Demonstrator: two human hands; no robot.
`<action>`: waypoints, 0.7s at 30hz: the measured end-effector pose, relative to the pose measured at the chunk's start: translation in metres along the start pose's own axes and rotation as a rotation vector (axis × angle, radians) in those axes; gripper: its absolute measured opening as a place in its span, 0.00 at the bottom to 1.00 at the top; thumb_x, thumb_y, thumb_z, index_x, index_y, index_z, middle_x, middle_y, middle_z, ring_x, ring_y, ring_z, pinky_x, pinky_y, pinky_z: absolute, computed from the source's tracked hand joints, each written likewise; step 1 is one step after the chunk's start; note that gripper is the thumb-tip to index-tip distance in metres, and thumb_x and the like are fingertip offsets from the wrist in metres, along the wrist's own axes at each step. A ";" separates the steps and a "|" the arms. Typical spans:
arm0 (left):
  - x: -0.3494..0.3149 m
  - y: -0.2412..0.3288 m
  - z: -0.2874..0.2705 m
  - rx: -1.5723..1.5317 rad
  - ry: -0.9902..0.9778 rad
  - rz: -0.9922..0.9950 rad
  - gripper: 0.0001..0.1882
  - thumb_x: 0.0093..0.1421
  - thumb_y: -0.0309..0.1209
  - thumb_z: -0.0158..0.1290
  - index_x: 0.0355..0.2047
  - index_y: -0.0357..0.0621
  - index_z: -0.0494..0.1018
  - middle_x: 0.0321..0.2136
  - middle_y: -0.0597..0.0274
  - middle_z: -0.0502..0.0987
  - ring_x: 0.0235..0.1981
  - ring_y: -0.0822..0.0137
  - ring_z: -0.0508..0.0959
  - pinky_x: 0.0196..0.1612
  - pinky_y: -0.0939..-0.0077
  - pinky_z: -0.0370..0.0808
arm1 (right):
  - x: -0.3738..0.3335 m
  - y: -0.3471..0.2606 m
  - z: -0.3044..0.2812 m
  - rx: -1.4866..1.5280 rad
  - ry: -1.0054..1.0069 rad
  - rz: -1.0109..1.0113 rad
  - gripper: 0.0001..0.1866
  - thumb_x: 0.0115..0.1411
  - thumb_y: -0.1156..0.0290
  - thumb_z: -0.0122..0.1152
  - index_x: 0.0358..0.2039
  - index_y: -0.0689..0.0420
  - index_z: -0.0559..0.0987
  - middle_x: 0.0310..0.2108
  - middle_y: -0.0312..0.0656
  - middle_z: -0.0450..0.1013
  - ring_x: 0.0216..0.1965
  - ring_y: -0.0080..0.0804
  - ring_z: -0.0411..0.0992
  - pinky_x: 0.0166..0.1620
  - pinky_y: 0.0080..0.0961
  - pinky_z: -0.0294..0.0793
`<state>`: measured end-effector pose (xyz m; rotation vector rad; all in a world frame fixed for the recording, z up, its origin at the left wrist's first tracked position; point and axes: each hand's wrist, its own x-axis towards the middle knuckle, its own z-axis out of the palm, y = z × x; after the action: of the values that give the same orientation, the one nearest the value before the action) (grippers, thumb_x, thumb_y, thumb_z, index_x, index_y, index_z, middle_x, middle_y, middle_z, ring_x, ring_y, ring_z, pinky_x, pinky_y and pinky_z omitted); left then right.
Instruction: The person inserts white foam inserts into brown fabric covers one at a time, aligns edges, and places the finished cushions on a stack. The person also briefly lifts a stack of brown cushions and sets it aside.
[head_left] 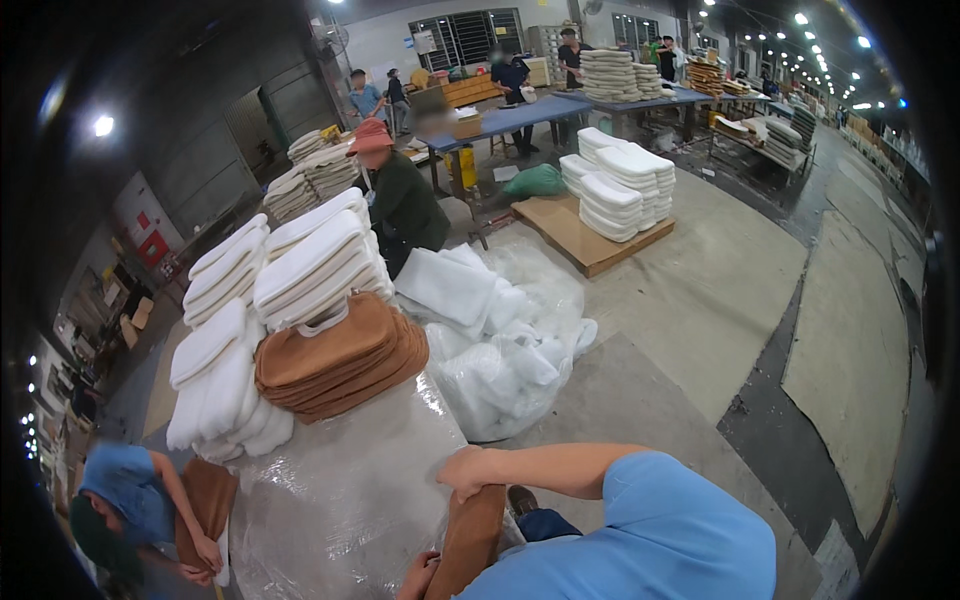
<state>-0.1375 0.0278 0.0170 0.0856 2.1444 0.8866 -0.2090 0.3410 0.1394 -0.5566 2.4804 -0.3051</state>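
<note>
My right hand (468,471) grips the far end of a brown fabric cushion cover (472,535), its fingers closed over the edge. At the near end of the same cover is my left hand (418,577), fingers curled against its side and partly cut off by the picture's lower edge. The cover is held on its edge by the side of a table wrapped in clear plastic (340,500). Whether anything is inside the cover cannot be made out. Farther along the tabletop lies a stack of brown covers (340,360).
White pads (315,255) are piled behind the brown stack. Beside the table, a clear plastic bag (500,380) bulges with white pieces. Across the table a co-worker (130,500) handles another brown cover. A person in a red hat (405,200) sits beyond. More white pads (625,190) rest on cardboard.
</note>
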 end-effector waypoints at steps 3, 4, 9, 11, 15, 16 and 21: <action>0.004 -0.006 -0.004 0.047 0.037 -0.004 0.30 0.70 0.51 0.49 0.59 0.39 0.76 0.47 0.40 0.83 0.50 0.53 0.83 0.57 0.63 0.77 | -0.007 -0.004 -0.010 0.012 0.043 -0.025 0.28 0.53 0.54 0.77 0.51 0.57 0.84 0.49 0.51 0.82 0.54 0.52 0.79 0.53 0.48 0.80; 0.006 -0.007 -0.006 0.160 0.070 -0.081 0.30 0.70 0.52 0.48 0.57 0.39 0.78 0.47 0.41 0.84 0.50 0.53 0.83 0.56 0.63 0.77 | -0.010 -0.004 -0.013 0.014 0.056 -0.040 0.28 0.53 0.54 0.77 0.51 0.57 0.84 0.49 0.51 0.82 0.54 0.52 0.79 0.53 0.48 0.80; -0.018 0.019 0.001 -0.621 -0.212 -0.421 0.29 0.72 0.53 0.47 0.48 0.37 0.82 0.47 0.45 0.85 0.49 0.55 0.84 0.55 0.60 0.78 | -0.009 -0.004 -0.011 0.010 0.005 -0.035 0.29 0.54 0.55 0.77 0.53 0.55 0.82 0.49 0.52 0.82 0.54 0.52 0.79 0.53 0.48 0.80; -0.031 0.035 -0.002 -0.611 -0.217 -0.430 0.29 0.72 0.52 0.48 0.49 0.37 0.81 0.47 0.45 0.85 0.48 0.55 0.84 0.54 0.59 0.78 | 0.003 -0.015 -0.014 -0.041 -0.019 -0.081 0.32 0.53 0.56 0.76 0.58 0.52 0.79 0.51 0.52 0.81 0.55 0.51 0.79 0.53 0.47 0.79; -0.025 0.048 -0.003 -0.644 -0.242 -0.400 0.27 0.71 0.50 0.52 0.50 0.36 0.80 0.46 0.45 0.85 0.47 0.56 0.84 0.52 0.57 0.78 | 0.004 0.008 -0.002 0.011 0.068 -0.074 0.34 0.55 0.53 0.74 0.61 0.50 0.78 0.53 0.50 0.80 0.57 0.50 0.77 0.55 0.46 0.78; -0.028 0.038 -0.005 -0.458 -0.057 -0.338 0.26 0.69 0.49 0.54 0.49 0.36 0.80 0.44 0.46 0.85 0.46 0.56 0.84 0.51 0.57 0.79 | 0.003 -0.007 -0.007 0.021 0.033 -0.081 0.35 0.56 0.52 0.74 0.62 0.49 0.77 0.54 0.49 0.79 0.58 0.50 0.76 0.56 0.46 0.77; -0.018 0.019 -0.001 0.005 0.503 -0.064 0.20 0.65 0.43 0.60 0.45 0.38 0.77 0.36 0.48 0.84 0.40 0.49 0.84 0.46 0.54 0.78 | 0.008 -0.013 -0.008 -0.053 -0.005 -0.072 0.36 0.58 0.49 0.71 0.64 0.48 0.76 0.57 0.48 0.78 0.60 0.49 0.75 0.59 0.46 0.76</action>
<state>-0.1305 0.0354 0.0409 -0.2261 2.5946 0.9365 -0.2152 0.3261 0.1461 -0.6689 2.4734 -0.2665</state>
